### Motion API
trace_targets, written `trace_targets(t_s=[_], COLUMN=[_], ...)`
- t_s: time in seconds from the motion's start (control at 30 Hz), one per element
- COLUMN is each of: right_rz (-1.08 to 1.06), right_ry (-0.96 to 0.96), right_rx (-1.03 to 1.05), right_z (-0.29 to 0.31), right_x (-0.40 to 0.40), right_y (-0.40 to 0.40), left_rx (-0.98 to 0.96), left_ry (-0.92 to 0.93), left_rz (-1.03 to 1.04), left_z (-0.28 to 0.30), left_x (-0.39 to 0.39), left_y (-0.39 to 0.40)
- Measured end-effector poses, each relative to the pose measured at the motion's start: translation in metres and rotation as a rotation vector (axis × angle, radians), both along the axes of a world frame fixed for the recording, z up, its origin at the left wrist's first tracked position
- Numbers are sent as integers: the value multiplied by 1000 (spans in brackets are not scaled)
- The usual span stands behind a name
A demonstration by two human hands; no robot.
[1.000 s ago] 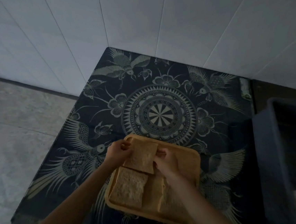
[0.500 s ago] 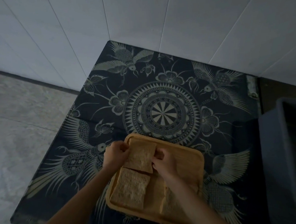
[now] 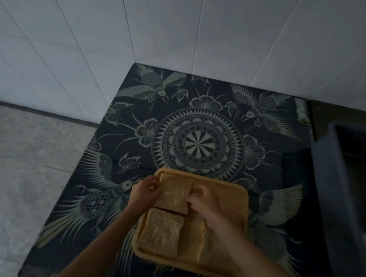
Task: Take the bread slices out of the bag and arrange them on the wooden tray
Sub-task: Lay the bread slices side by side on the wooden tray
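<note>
A wooden tray (image 3: 229, 193) lies on the dark patterned table near its front edge. A bread slice (image 3: 174, 193) sits in the tray's far left corner, held at its left edge by my left hand (image 3: 143, 194) and at its right edge by my right hand (image 3: 206, 201). A second slice (image 3: 162, 235) lies flat in the near left part of the tray. Another slice (image 3: 197, 235) lies to its right, partly hidden under my right forearm. No bread bag is in view.
The table (image 3: 199, 136) with bird and mandala patterns stands in a corner of white tiled walls. A dark box-like container (image 3: 339, 190) stands at the right edge. Grey floor lies to the left.
Both hands have eased the far slice slightly towards the tray's far left corner. The view has shifted a little; the other slices have not moved.
</note>
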State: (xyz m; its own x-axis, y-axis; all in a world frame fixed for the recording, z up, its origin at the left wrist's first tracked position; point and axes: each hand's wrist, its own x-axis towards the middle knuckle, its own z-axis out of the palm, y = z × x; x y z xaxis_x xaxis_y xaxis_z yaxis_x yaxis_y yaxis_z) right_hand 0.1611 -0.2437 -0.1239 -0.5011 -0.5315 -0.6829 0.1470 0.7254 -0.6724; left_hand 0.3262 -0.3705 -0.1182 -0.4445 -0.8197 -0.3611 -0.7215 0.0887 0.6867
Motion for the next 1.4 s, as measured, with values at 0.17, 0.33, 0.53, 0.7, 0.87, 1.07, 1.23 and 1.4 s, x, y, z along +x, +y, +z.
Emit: trace_targets(t_s=[0.17, 0.33, 0.53, 0.7, 0.87, 1.07, 1.23, 1.4], right_rz=[-31, -50, -140, -244, -139, 0, -36, -27], right_ry=[-7, 20, 97, 34, 131, 293, 294, 262], right_rx=[-46, -103, -97, 12, 158, 158, 155, 128], right_z=[15, 37, 55, 42, 28, 29, 23, 16], right_x=[-10, -29, -47, -31, -8, 4, 8, 12], right_y=[12, 36, 100, 162, 186, 188, 191, 198], left_rx=[-17, -6, 95, 202, 322, 365, 322, 323], left_ry=[41, 122, 135, 61, 41, 44, 68, 61], left_rz=[12, -49, -174, -182, -105, -103, -90, -92], left_z=[21, 39, 37, 12, -5, -14, -15, -10], left_x=[-11, -27, -37, -30, -28, -25, -23, -16], left_y=[11, 32, 78, 122, 153, 174, 183, 184])
